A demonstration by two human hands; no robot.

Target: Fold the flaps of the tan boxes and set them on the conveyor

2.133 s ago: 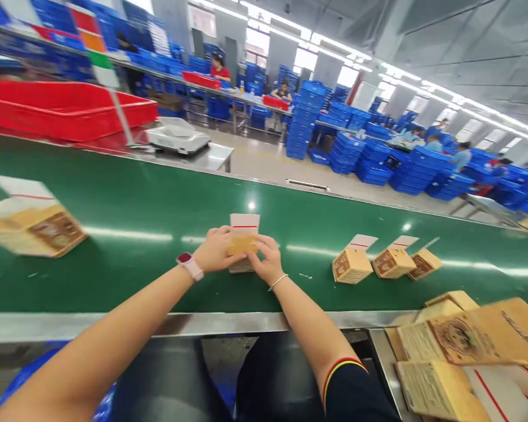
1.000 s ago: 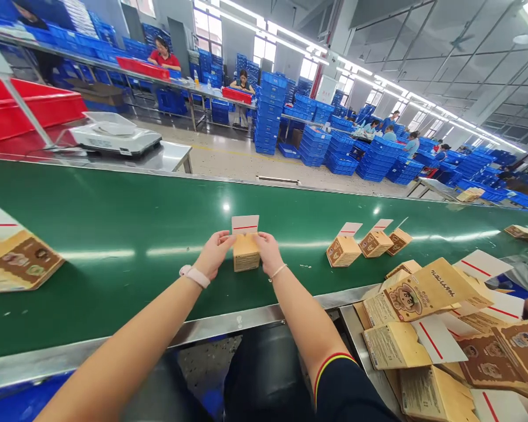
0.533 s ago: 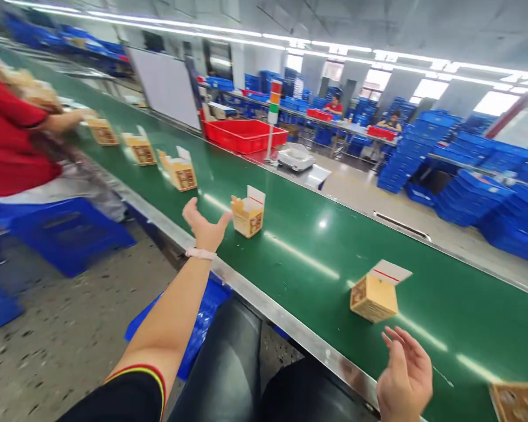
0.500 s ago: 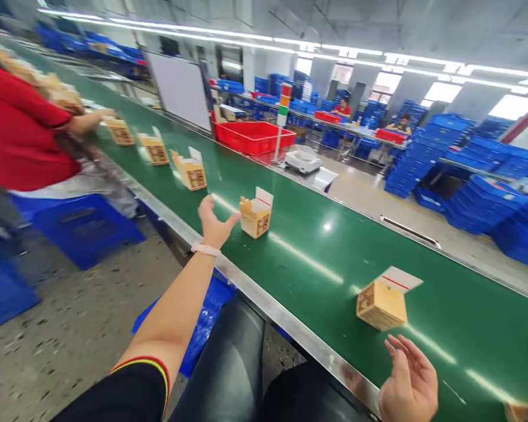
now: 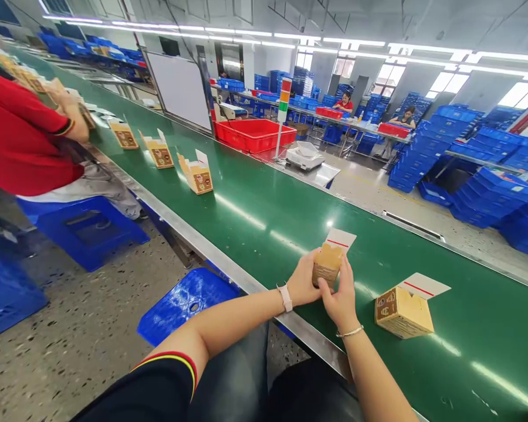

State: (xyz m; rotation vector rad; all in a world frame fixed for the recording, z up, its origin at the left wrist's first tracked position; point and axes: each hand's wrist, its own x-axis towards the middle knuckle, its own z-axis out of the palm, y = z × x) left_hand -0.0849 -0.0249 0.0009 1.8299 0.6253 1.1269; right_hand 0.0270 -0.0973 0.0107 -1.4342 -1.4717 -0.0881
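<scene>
Green belt [image 5: 255, 252] crosses a factory floor, blue crates [image 5: 449, 140] stacked in the background. Left hand [image 5: 303, 278] and right hand [image 5: 343, 293] both gripping one small tan box [image 5: 328, 262], one from each side, right thumb on its near face. White flap [image 5: 341, 239], red line across it, sticks up from the box's far side. Can't tell if the box touches the belt. Second box [image 5: 403, 313] on belt, near, right of hands, flap out too. Three open boxes [image 5: 201, 179] in a row, well left of hands, flaps up. Beyond hands: scale [image 5: 305, 155], red bin [image 5: 255, 138], light tower [image 5: 283, 102]. Blue stool [image 5: 176, 310] left of hands, near side of belt. Person in red [image 5: 22, 135] seated far left of hands.
</scene>
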